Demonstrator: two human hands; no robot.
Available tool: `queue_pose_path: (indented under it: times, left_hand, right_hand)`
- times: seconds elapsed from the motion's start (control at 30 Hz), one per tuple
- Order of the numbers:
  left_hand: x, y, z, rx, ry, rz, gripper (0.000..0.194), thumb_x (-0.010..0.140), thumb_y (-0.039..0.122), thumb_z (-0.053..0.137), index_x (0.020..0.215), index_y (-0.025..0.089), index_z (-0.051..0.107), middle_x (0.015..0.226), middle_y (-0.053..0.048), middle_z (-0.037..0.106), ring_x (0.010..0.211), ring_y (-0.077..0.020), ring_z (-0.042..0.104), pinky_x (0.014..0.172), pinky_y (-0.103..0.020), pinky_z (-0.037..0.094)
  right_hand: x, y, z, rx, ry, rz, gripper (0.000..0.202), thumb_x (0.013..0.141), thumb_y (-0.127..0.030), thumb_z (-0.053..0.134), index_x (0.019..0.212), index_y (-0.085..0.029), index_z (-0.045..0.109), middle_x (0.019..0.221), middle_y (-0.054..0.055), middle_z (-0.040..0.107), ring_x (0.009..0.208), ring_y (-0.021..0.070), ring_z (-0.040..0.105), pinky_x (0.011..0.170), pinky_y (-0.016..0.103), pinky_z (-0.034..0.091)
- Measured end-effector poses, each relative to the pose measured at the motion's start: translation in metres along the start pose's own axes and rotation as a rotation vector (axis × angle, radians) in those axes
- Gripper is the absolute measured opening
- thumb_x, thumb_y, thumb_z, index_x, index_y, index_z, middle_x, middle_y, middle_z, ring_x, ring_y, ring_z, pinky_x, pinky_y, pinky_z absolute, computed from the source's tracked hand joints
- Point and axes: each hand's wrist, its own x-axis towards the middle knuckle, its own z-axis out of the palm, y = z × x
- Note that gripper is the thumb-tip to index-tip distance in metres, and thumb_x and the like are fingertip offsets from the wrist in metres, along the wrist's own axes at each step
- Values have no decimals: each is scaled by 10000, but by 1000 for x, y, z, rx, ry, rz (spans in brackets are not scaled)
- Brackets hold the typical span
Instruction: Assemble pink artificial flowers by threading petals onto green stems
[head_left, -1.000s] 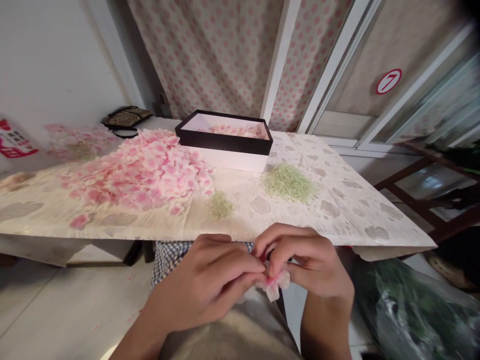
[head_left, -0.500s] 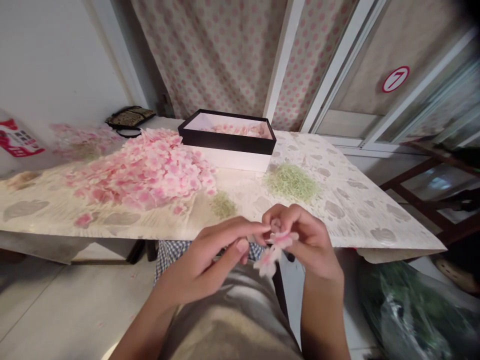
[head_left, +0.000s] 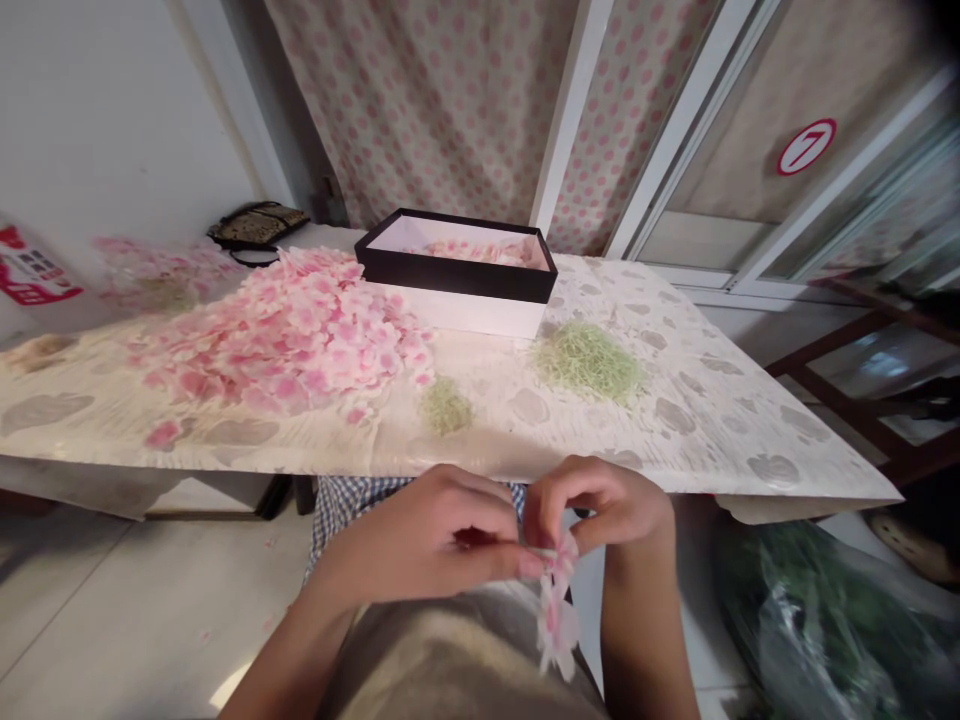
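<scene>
White wall [head_left: 112, 110] at 10 o'clock, dotted curtain [head_left: 442, 100] at 12, sliding door [head_left: 787, 200] at 2; pale tiled floor [head_left: 112, 610] at 8.

Round white sign with red ring [head_left: 806, 147] on the panel at upper right reads "7" in red. Red-and-white printed label [head_left: 30, 278] on the wall at far left carries small print, too blurred to read. No other readable text.

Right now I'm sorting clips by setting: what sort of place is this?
Probably a small home craft workspace for making artificial flowers. A table bears a heap of pink petals, green tufts and a black box; a dotted curtain hangs behind.
</scene>
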Motion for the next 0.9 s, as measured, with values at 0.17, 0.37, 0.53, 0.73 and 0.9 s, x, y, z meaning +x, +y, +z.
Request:
queue_pose_path:
  times: [0.17, 0.37, 0.53, 0.73, 0.9]
  left_hand:
    - [-1, 0, -4, -112, -134, 4, 222, 832, 186, 635, 624, 150, 568, 594, 29, 477, 539, -73, 447, 493, -200, 340]
    - [-7, -7, -11, -182, -319, -86, 314, 875, 241, 577, 590, 145, 487, 574, 41, 401, 540, -69, 409, 513, -214, 311]
    - [-11, -7, -15, -73, -243, -226, 281, 933, 282, 463, 695, 151, 536, 651, 21, 501, 623, -88, 471, 598, -224, 349]
    - [0, -25, -7, -2, 388, -414, 275, 925, 315, 451, 708, 162, 526, 620, 39, 444, 579, -87, 413, 533, -215, 314]
    - [5, -49, -6, 9, 848, -422, 236, 883, 303, 497, 699, 163, 543, 550, 46, 407, 505, -85, 375, 475, -219, 279]
  right_hand:
    - [28, 16, -9, -384, 592, 211, 30, 826, -207, 611, 837, -186, 628, 845, 31, 639, 784, 140, 610, 721, 279, 491]
    - [68, 54, -17, -810, 744, 469, 118, 766, -139, 610, 876, -158, 648, 893, 61, 601, 775, 169, 584, 759, 315, 445]
    - [66, 65, -13, -884, 799, 449, 91, 797, -117, 523, 743, -166, 578, 811, 41, 556, 750, 171, 536, 739, 310, 401]
    - [53, 59, -19, -837, 877, 351, 142, 832, -157, 464, 750, -177, 578, 661, 3, 567, 623, 151, 522, 622, 269, 391]
    - [47, 66, -26, -744, 951, 263, 208, 812, -139, 454, 853, -176, 655, 792, 47, 687, 711, 179, 635, 709, 303, 474]
